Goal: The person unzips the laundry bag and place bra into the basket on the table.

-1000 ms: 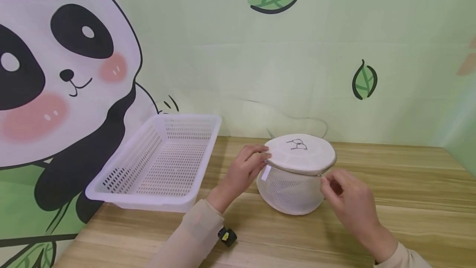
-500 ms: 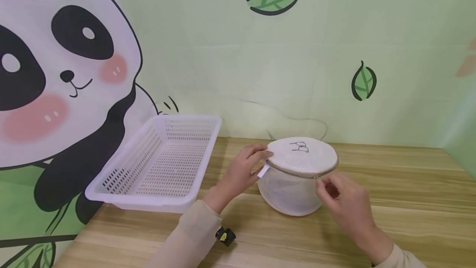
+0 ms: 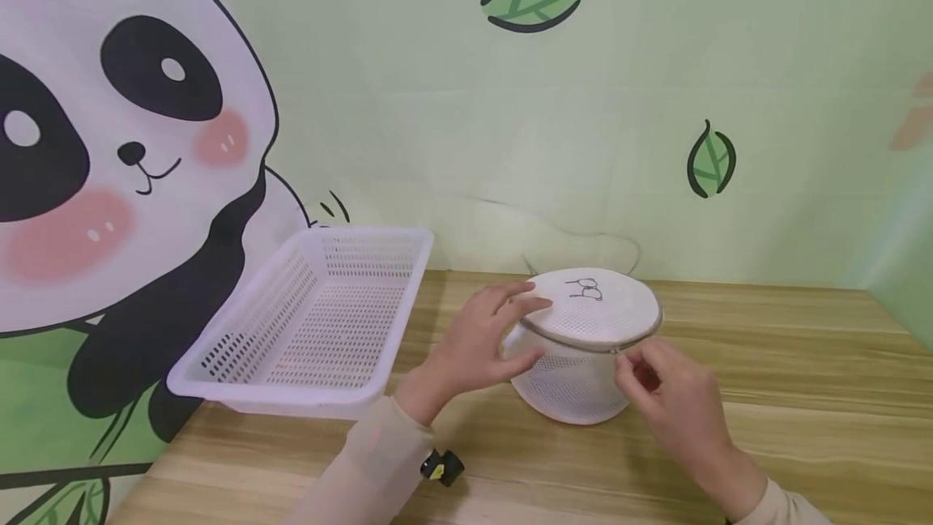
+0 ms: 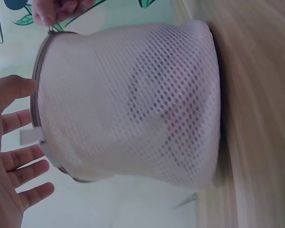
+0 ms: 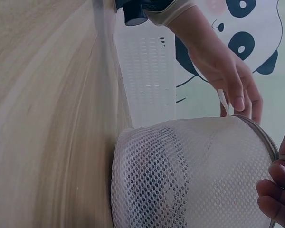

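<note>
A white mesh laundry bag stands upright on the wooden table, its round lid edged by a grey zipper. Eyeglasses are drawn on the lid. Dark and reddish contents show faintly through the mesh in the left wrist view. My left hand is at the bag's left rim with fingers spread and thumb apart, near a small white tag. At the front right of the rim, my right hand pinches the zipper pull between thumb and curled fingers.
A white perforated plastic basket sits to the left on the table. Beneath my left forearm a black device shows at the wrist. Behind the table hangs a green backdrop with a panda and leaves.
My right hand has moved slightly left along the front rim with the zipper pull. My left hand has loosened from the rim beside the tag, and its fingers have spread.
</note>
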Demonstrator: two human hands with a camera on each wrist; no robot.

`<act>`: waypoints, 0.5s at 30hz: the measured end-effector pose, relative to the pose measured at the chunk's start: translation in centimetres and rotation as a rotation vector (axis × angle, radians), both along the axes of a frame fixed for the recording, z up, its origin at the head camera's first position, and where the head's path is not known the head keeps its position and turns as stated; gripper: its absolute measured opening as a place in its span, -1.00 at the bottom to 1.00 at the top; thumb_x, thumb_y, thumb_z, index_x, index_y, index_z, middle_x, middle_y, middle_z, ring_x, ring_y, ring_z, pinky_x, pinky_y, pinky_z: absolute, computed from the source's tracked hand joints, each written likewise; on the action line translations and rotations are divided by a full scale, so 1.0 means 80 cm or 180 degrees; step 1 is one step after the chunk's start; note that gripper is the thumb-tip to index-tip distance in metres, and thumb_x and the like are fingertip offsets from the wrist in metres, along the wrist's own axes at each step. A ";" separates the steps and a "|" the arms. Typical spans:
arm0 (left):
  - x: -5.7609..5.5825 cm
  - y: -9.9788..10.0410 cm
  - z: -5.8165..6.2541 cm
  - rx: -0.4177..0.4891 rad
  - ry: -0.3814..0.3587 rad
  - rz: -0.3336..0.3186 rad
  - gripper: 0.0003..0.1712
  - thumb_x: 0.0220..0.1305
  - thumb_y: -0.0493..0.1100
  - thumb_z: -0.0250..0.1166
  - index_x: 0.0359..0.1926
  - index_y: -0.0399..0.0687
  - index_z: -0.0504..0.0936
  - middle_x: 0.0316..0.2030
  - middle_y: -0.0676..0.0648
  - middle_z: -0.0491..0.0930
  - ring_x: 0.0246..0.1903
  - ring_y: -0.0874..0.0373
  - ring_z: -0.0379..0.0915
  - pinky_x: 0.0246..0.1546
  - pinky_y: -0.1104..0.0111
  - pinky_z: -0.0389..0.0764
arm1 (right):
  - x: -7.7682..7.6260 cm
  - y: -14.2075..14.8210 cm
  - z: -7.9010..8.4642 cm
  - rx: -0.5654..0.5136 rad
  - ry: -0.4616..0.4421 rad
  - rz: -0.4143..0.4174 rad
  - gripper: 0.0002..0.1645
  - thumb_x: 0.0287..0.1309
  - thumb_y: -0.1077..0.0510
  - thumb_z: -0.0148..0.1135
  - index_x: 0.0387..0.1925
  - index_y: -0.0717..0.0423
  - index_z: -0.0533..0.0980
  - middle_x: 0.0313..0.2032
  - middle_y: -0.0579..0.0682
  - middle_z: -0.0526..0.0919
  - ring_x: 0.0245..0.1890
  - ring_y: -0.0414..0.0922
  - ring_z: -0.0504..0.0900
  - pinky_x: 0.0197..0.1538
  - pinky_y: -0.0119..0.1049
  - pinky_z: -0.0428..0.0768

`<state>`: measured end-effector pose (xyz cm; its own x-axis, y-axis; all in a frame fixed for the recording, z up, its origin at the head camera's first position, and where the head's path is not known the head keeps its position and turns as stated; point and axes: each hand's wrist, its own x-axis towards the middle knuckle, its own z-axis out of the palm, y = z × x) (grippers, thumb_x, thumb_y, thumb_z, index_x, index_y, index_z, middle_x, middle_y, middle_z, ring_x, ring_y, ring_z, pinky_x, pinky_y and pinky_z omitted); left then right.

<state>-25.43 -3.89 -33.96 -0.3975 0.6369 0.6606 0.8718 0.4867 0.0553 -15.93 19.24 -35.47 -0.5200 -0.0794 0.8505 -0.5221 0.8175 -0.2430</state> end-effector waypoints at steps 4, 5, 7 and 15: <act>0.008 0.005 0.005 0.0055 0.0192 -0.0054 -0.43 0.08 0.07 0.38 0.12 0.07 0.52 0.17 -0.13 0.49 0.23 0.00 0.38 0.26 0.13 0.42 | 0.001 -0.001 0.000 0.0012 -0.0030 -0.0035 -0.83 -0.17 0.37 0.26 -0.63 0.07 0.48 -0.64 -0.17 0.49 -0.59 -0.42 0.41 -0.53 -0.68 0.43; 0.010 0.006 0.006 0.0089 0.0245 -0.0078 -0.44 0.07 0.06 0.39 0.11 0.06 0.53 0.15 -0.13 0.50 0.22 -0.01 0.39 0.27 0.13 0.41 | 0.001 -0.001 0.000 0.0019 -0.0031 -0.0040 -0.83 -0.17 0.37 0.26 -0.63 0.07 0.48 -0.64 -0.17 0.49 -0.59 -0.42 0.41 -0.53 -0.67 0.43; 0.014 0.009 0.007 0.0155 0.0343 -0.0126 -0.46 0.06 0.04 0.41 0.08 0.05 0.54 0.13 -0.13 0.52 0.22 -0.02 0.39 0.28 0.13 0.40 | 0.001 -0.002 0.000 0.0036 -0.0028 -0.0049 -0.83 -0.16 0.36 0.27 -0.63 0.07 0.48 -0.64 -0.17 0.49 -0.59 -0.42 0.41 -0.53 -0.67 0.42; 0.025 0.022 0.004 0.0347 0.0745 -0.0215 -0.52 0.02 -0.01 0.45 -0.01 0.03 0.59 0.06 -0.08 0.55 0.16 0.02 0.45 0.24 0.21 0.44 | 0.001 -0.003 -0.001 0.0077 -0.0036 -0.0015 -0.83 -0.16 0.35 0.28 -0.63 0.05 0.48 -0.64 -0.19 0.49 -0.60 -0.42 0.41 -0.55 -0.67 0.42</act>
